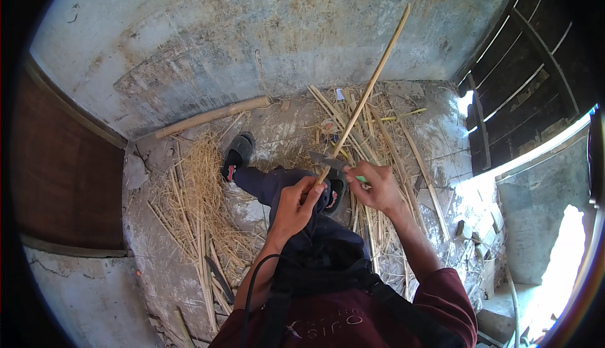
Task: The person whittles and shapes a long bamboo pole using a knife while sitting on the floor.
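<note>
My left hand (296, 206) is closed around the near end of a long, pale bamboo strip (376, 74). The strip slants up and away to the right, its far end in the air before the wall. In my right hand (378, 187) is a knife (328, 160) with a short, wide grey blade; a bit of green shows at its handle. The blade lies across the strip just beyond my left fingers. Below them are my legs in dark trousers and dark slip-on shoes (238, 153).
Curly shavings (211, 197) and thin strips are heaped left of my legs, a dark long blade (219, 279) beside them. More bamboo strips (413, 146) lie to the right. A bamboo pole (214, 116) rests along the stained wall (252, 33). Dark slatted boards (523, 77) stand at right.
</note>
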A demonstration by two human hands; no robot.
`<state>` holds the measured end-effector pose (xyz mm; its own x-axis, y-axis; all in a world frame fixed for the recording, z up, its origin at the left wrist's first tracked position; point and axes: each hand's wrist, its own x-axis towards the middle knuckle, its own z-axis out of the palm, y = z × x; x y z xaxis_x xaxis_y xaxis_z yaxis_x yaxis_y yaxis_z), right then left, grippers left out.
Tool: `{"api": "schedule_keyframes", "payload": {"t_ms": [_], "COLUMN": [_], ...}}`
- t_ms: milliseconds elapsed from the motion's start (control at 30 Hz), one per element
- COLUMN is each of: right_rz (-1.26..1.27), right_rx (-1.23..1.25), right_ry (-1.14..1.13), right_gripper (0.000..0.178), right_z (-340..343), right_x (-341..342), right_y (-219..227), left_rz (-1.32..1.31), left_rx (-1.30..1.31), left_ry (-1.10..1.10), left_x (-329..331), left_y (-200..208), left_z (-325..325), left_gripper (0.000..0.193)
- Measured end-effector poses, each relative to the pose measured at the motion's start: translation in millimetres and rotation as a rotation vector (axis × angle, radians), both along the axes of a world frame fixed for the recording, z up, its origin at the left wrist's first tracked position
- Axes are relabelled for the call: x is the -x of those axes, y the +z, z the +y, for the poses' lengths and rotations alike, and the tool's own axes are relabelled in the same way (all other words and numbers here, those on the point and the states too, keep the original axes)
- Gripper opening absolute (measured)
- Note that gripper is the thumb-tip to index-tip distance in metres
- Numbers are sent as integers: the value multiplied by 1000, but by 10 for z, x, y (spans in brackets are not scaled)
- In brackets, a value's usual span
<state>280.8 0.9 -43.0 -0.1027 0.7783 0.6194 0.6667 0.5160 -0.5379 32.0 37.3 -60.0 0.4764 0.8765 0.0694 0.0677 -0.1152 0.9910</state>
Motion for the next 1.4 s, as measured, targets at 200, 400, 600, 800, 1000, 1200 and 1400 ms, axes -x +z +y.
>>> {"api": "schedule_keyframes", "payload": {"t_ms": [200,400,600,800,1000,1200,1400], "right_rz": [-27,-96,-20,-41,60,27,65], "right_rx": [34,38,15,22,35,73,212], "right_ry": [14,62,34,-11,-135,-96,-222], "right_gripper": [13,12,11,9,9,16,31], "right_z": [32,38,130,265,406,244,194], "right_x": [155,198,87,-155,-367,-212,57], "right_y": [-18,74,97,105,255,274,213], "left_rz": [49,70,49,68,66,48,99], "left_rx": [-34,-135,-197,-160,-150,-104,-187], "left_ry": [10,63,86,80,60,60,90], "left_x": [27,18,7,55,36,7,-4], "left_y": [65,-9,-26,-31,-18,-15,25], "left_z": [-8,-24,-11,-12,4,-26,-39], "left_gripper": [20,15,15,14,14,15,14]}}
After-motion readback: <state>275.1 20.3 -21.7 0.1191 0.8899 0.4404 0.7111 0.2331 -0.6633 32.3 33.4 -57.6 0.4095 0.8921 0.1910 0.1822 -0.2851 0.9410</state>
